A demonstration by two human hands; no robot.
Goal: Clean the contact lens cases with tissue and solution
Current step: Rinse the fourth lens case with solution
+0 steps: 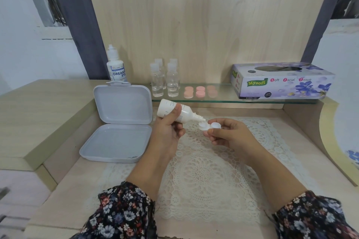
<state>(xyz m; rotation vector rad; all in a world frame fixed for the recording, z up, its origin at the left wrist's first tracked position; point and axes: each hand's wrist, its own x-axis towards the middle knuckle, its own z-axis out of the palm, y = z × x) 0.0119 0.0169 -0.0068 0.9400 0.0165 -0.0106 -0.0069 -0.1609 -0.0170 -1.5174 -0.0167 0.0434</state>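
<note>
My left hand (168, 132) grips a white solution bottle (175, 110), tilted with its nozzle down and to the right. The nozzle tip sits over one well of a white contact lens case (206, 126). My right hand (229, 135) pinches that case from the right, above a lace doily (204, 176). Both wells of the case are uncapped. A purple tissue box (279, 81) stands on the glass shelf at the right.
An open white plastic box (118, 126) lies left of the doily. On the glass shelf (223, 97) stand several small clear bottles (165, 79) and several pink lens cases (200, 91). A second solution bottle (116, 66) stands behind the box.
</note>
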